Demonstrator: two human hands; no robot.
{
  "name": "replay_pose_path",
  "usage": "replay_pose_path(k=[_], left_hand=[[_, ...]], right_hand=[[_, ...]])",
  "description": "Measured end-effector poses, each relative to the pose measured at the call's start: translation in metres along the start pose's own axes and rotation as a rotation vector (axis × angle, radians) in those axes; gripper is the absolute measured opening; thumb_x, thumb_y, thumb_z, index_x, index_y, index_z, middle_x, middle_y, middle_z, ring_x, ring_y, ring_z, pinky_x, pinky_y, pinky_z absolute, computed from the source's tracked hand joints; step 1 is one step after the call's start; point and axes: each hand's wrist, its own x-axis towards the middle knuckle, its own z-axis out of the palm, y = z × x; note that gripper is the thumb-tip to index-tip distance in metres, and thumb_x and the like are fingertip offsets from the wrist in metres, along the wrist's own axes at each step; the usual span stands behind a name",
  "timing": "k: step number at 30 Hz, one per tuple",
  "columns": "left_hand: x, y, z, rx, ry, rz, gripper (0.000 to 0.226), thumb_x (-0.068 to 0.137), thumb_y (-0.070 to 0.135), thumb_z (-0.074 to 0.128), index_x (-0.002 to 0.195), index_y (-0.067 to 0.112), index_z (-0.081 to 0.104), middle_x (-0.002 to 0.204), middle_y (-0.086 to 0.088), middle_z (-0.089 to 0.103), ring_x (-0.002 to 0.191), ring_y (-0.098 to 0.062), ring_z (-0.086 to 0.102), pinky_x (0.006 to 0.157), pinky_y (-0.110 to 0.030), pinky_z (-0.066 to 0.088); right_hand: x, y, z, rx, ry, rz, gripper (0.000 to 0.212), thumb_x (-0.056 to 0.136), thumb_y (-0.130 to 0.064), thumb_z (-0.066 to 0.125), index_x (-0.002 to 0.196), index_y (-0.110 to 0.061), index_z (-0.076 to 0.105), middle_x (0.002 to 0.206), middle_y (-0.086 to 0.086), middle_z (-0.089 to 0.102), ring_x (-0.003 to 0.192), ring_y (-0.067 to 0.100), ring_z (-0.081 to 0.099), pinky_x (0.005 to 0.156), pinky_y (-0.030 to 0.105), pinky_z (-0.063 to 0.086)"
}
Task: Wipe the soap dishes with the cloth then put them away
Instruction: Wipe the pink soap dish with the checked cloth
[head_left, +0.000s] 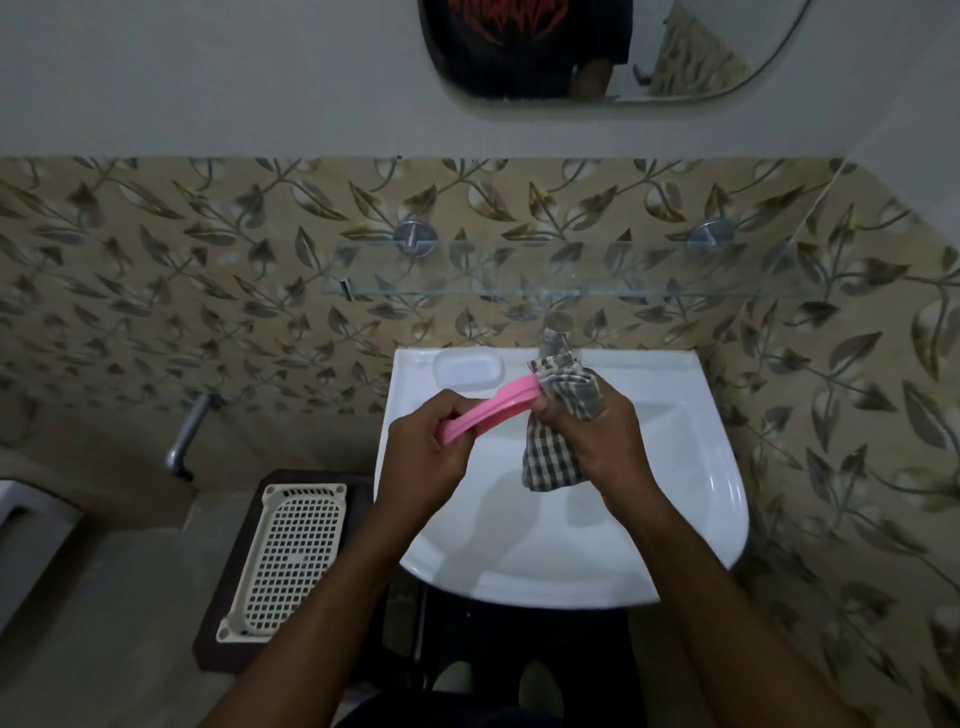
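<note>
Over the white sink (691, 499) I hold a pink soap dish (493, 408) edge-on. My left hand (428, 457) grips its near end. My right hand (597, 431) holds a checked cloth (553, 452) wrapped around the dish's far end, with the cloth's tail hanging down into the basin. A second, clear or white soap dish (467, 368) lies on the sink's back left rim.
A glass shelf (571, 275) juts from the leaf-patterned tiles above the tap (555, 332). A cream perforated tray (291, 556) rests on a dark stool to the sink's left. A wall tap (187, 434) sticks out at the left. A mirror (597, 47) hangs above.
</note>
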Motion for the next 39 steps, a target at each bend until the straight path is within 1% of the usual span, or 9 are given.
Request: replay_pose_path(k=[5, 9, 15, 21, 24, 26, 29, 34, 39], left_hand=[[0.004, 0.000, 0.005, 0.416, -0.043, 0.065, 0.031, 0.079, 0.004, 0.060, 0.104, 0.021, 0.066, 0.074, -0.004, 0.070, 0.066, -0.026, 0.063, 0.057, -0.035, 0.047], [0.007, -0.003, 0.006, 0.539, 0.000, 0.015, 0.017, 0.079, 0.006, 0.059, 0.092, 0.017, 0.061, 0.067, -0.009, 0.066, 0.061, -0.033, 0.060, 0.053, -0.042, 0.048], [0.005, 0.001, 0.012, 0.472, 0.006, 0.008, 0.012, 0.069, 0.012, 0.049, 0.072, 0.012, 0.061, 0.061, -0.006, 0.066, 0.055, -0.030, 0.061, 0.050, -0.043, 0.050], [0.006, 0.011, 0.008, 0.569, 0.070, 0.078, 0.031, 0.069, -0.002, 0.052, 0.092, 0.016, 0.063, 0.055, -0.008, 0.057, 0.048, -0.031, 0.051, 0.044, -0.041, 0.044], [0.008, 0.007, 0.008, 0.559, 0.051, 0.062, 0.018, 0.071, 0.004, 0.052, 0.083, 0.013, 0.062, 0.056, -0.010, 0.060, 0.050, -0.033, 0.055, 0.045, -0.041, 0.045], [0.007, 0.004, 0.009, 0.487, 0.061, 0.066, 0.017, 0.071, 0.016, 0.046, 0.068, 0.007, 0.061, 0.055, -0.010, 0.062, 0.050, -0.032, 0.057, 0.045, -0.043, 0.046], [0.007, 0.008, 0.009, 0.455, 0.081, 0.104, 0.010, 0.072, 0.010, 0.052, 0.069, 0.007, 0.061, 0.055, -0.010, 0.062, 0.049, -0.031, 0.056, 0.045, -0.040, 0.045], [0.005, 0.010, 0.008, 0.356, 0.140, 0.091, 0.020, 0.077, 0.000, 0.067, 0.088, 0.017, 0.068, 0.060, 0.000, 0.061, 0.053, -0.021, 0.053, 0.050, -0.033, 0.039], [-0.001, 0.007, 0.007, 0.158, 0.177, 0.064, 0.033, 0.074, -0.003, 0.054, 0.094, 0.018, 0.069, 0.067, 0.010, 0.060, 0.064, -0.005, 0.056, 0.056, -0.016, 0.040]], right_hand=[[-0.006, 0.002, 0.009, -0.224, -0.060, -0.288, 0.027, 0.078, -0.028, 0.080, 0.096, -0.034, 0.061, 0.101, -0.006, 0.065, 0.091, 0.006, 0.062, 0.082, 0.014, 0.047], [-0.010, -0.002, 0.011, -0.312, 0.045, -0.336, 0.015, 0.085, -0.027, 0.074, 0.096, -0.023, 0.065, 0.096, -0.007, 0.060, 0.087, 0.008, 0.059, 0.072, -0.001, 0.038], [-0.034, -0.003, 0.032, -0.731, 0.015, -0.772, 0.040, 0.076, -0.017, 0.068, 0.116, -0.023, 0.068, 0.114, -0.005, 0.061, 0.086, 0.009, 0.057, 0.064, 0.014, 0.040], [-0.006, 0.001, 0.018, -0.282, 0.151, -0.176, 0.020, 0.087, -0.036, 0.070, 0.094, -0.017, 0.069, 0.094, 0.000, 0.068, 0.087, 0.018, 0.065, 0.065, 0.011, 0.043], [-0.024, -0.011, 0.030, -0.347, 0.097, -0.396, 0.013, 0.086, -0.023, 0.072, 0.097, -0.017, 0.070, 0.104, -0.007, 0.062, 0.085, 0.010, 0.063, 0.068, 0.006, 0.043], [-0.037, -0.011, 0.040, -0.539, 0.024, -0.620, 0.019, 0.082, -0.020, 0.071, 0.101, -0.021, 0.070, 0.112, -0.012, 0.056, 0.080, 0.008, 0.062, 0.065, 0.016, 0.049], [-0.033, -0.009, 0.041, -0.598, 0.119, -0.634, 0.028, 0.078, -0.021, 0.074, 0.105, -0.024, 0.070, 0.113, -0.014, 0.054, 0.076, 0.011, 0.062, 0.060, 0.025, 0.051], [-0.021, -0.017, 0.032, -0.177, 0.200, -0.219, 0.015, 0.087, -0.044, 0.067, 0.080, -0.033, 0.061, 0.095, -0.007, 0.066, 0.081, 0.008, 0.063, 0.068, 0.020, 0.050], [-0.011, -0.009, 0.028, 0.018, 0.109, 0.135, 0.039, 0.082, -0.058, 0.064, 0.100, -0.024, 0.069, 0.092, -0.003, 0.074, 0.084, 0.016, 0.071, 0.082, 0.044, 0.059]])
